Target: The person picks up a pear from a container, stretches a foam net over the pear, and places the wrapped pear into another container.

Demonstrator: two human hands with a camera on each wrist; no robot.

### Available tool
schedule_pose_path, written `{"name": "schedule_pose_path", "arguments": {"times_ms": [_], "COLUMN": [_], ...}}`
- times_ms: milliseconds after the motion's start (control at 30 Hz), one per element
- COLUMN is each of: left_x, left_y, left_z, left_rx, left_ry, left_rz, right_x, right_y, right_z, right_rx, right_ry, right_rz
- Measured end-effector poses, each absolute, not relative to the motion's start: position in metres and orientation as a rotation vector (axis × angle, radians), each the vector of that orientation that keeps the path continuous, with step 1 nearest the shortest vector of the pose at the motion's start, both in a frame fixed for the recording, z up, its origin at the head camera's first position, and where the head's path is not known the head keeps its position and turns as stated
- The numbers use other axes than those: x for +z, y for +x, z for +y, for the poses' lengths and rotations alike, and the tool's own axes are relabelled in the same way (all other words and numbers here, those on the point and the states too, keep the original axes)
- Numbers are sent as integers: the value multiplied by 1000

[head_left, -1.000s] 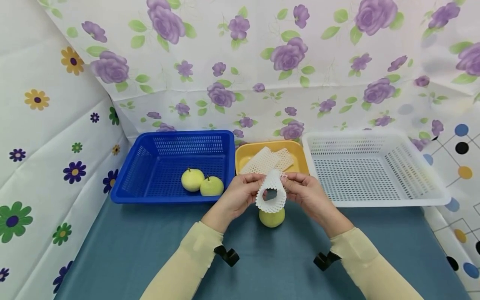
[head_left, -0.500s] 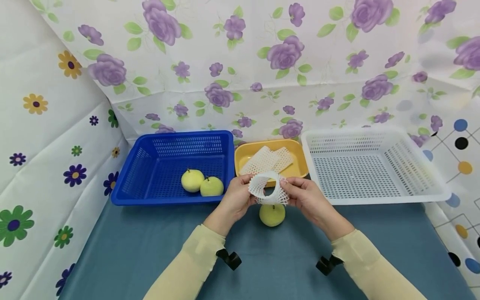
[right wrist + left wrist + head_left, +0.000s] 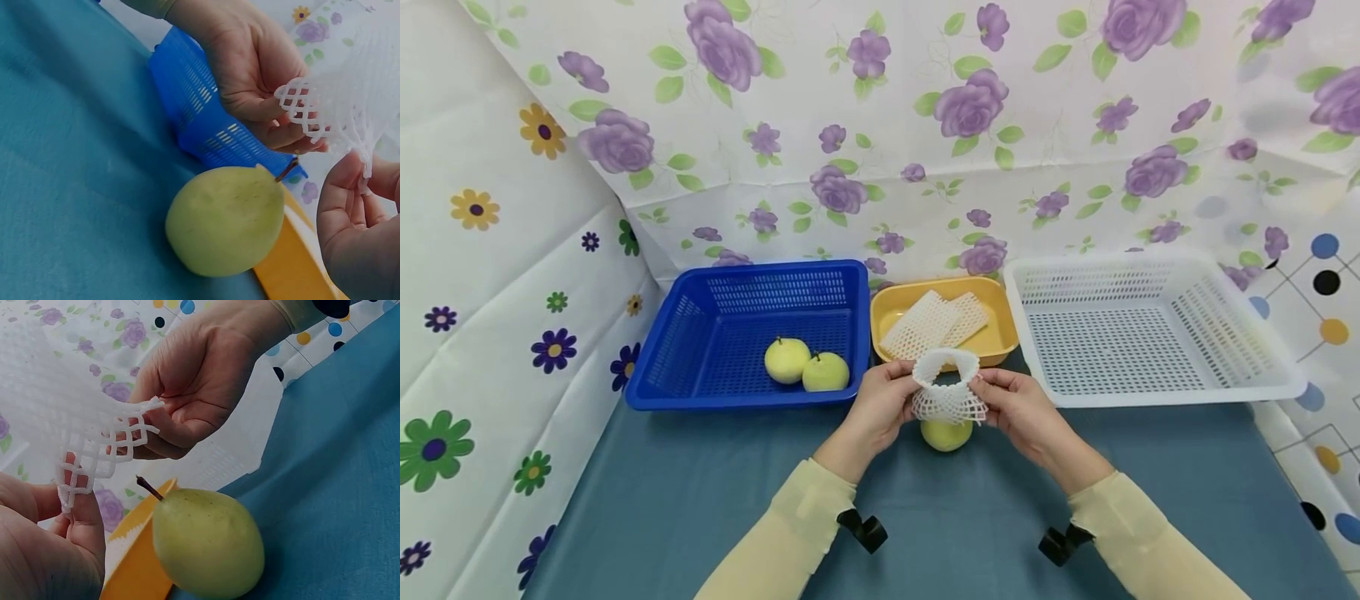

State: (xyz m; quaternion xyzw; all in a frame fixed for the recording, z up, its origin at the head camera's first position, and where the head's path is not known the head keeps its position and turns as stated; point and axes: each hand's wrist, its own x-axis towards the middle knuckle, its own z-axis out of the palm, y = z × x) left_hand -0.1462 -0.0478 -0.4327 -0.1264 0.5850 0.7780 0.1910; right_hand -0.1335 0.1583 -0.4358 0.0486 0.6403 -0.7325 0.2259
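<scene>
Between both hands a white foam fruit net (image 3: 951, 400) is stretched, its round mouth facing up. My left hand (image 3: 880, 408) pinches its left edge, and my right hand (image 3: 1018, 412) pinches the right edge. In the left wrist view, the lattice of the net (image 3: 94, 431) hangs between thumb and fingers of each hand. Under the net a yellow-green pear (image 3: 946, 435) stands on the table, stem up; the head view hides its top behind the net. The right wrist view shows the pear (image 3: 225, 222) apart from the net.
A blue basket (image 3: 658, 358) with two pears (image 3: 787, 360) stands at the left. Behind the hands, a yellow tray (image 3: 1000, 325) holds flat foam nets (image 3: 922, 323). To the right is a white basket (image 3: 1150, 400). All stand on a blue-green tablecloth (image 3: 970, 533).
The net's mouth has turned from facing me to facing upward, and its lower edge has spread wider over the pear. Both hands keep their pinch; the pear has stayed in place.
</scene>
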Motion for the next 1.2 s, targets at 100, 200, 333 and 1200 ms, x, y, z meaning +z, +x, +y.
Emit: {"name": "schedule_pose_path", "arguments": {"times_ms": [100,200,333,1200], "left_x": [-437,-441,-447,-470], "left_y": [-146,-146,-145,-139], "left_z": [-48,-48,-47,-42], "left_rx": [2166,2146,2124,1993], "left_ry": [-373,-371,-349,-458], "left_rz": [1664,1685,1699,1901], "right_x": [-442,-449,-455,-472], "right_y": [-132,-132,-130,-130], "right_z": [159,161,162,163], "right_rx": [-2020,-2007,-1981,-1833], "right_ry": [159,172,183,202], "right_rz": [1757,1766,1803,1909]}}
